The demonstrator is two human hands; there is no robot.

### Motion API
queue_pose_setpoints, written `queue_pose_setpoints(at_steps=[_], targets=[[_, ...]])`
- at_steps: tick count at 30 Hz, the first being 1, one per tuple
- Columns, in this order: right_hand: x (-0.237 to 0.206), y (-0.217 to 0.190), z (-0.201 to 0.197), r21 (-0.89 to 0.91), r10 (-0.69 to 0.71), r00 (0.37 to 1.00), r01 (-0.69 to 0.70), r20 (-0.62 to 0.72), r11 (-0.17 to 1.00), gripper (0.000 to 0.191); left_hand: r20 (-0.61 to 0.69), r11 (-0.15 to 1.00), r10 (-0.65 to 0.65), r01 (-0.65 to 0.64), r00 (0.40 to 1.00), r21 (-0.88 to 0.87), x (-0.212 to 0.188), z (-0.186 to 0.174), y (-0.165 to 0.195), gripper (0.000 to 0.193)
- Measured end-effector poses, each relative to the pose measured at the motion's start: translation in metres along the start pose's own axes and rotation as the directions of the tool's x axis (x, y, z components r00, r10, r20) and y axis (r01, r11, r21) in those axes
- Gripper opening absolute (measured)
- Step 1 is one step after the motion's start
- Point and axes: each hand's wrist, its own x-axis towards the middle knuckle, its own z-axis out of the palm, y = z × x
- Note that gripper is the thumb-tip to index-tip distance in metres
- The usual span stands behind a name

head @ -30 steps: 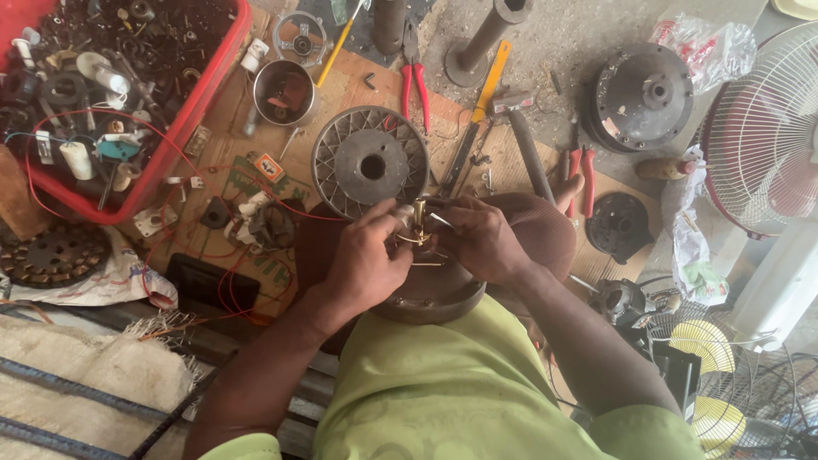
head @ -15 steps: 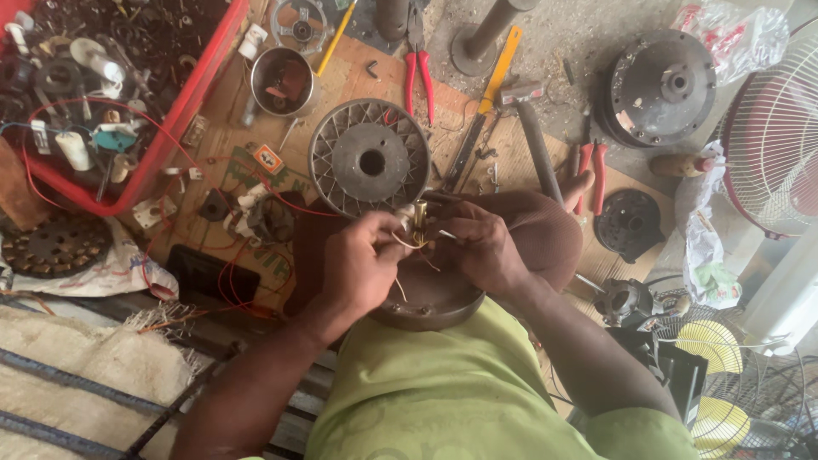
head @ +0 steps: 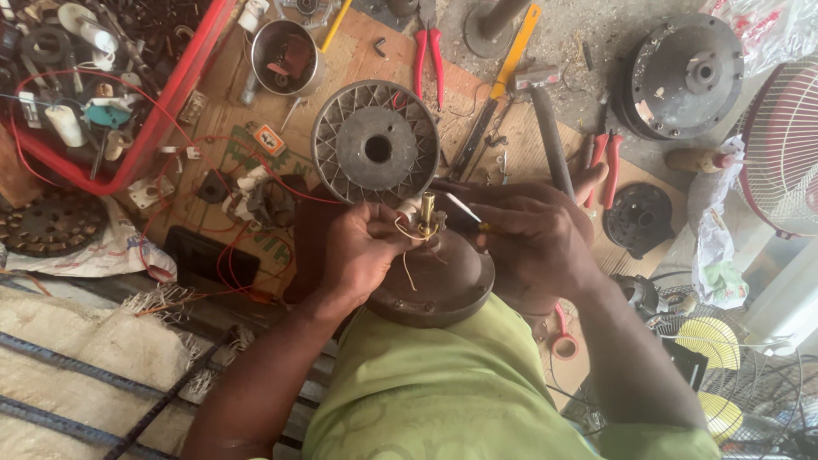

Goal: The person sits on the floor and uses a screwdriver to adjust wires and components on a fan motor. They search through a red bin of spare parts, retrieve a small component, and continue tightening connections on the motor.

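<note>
A round dark motor housing [head: 443,285] with a brass shaft [head: 427,209] sticking up rests in front of my green shirt. My left hand [head: 362,251] pinches the thin yellowish wires [head: 407,232] at the shaft's base. My right hand [head: 532,238] grips a small slender tool [head: 464,211], a screwdriver or probe, its tip pointed at the wires beside the shaft. Both hands lie over the housing's top.
A spoked round motor cover [head: 376,146] lies just beyond my hands. Red pliers [head: 429,51], a hammer [head: 545,128], a metal cup [head: 285,55], a red crate of parts [head: 94,77], another motor housing [head: 682,77], a fan grille [head: 784,145] and loose red wires surround the wooden board.
Both hands stay on the housing; the fingers have shifted slightly on the wires, with the tool still at the shaft. The camera view has drifted a little.
</note>
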Motion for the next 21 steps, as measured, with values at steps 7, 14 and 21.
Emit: queue_pose_setpoints(at_steps=[7,14,21], targets=[[0.002,0.005,0.001,-0.042,0.017,0.996,-0.014,0.086,0.999,0.021,-0.003,1.0,0.003,-0.003,1.0,0.003,-0.002,-0.001,0.004,0.03],[0.009,0.002,-0.001,-0.101,-0.059,0.991,0.071,0.12,0.992,0.022,0.0,1.0,0.006,-0.006,1.0,0.006,-0.004,-0.002,0.002,0.03],[0.018,-0.013,-0.003,-0.194,0.033,0.989,-0.004,0.147,0.981,0.021,0.028,0.999,0.031,-0.031,0.999,-0.026,-0.003,-0.002,-0.003,0.029]])
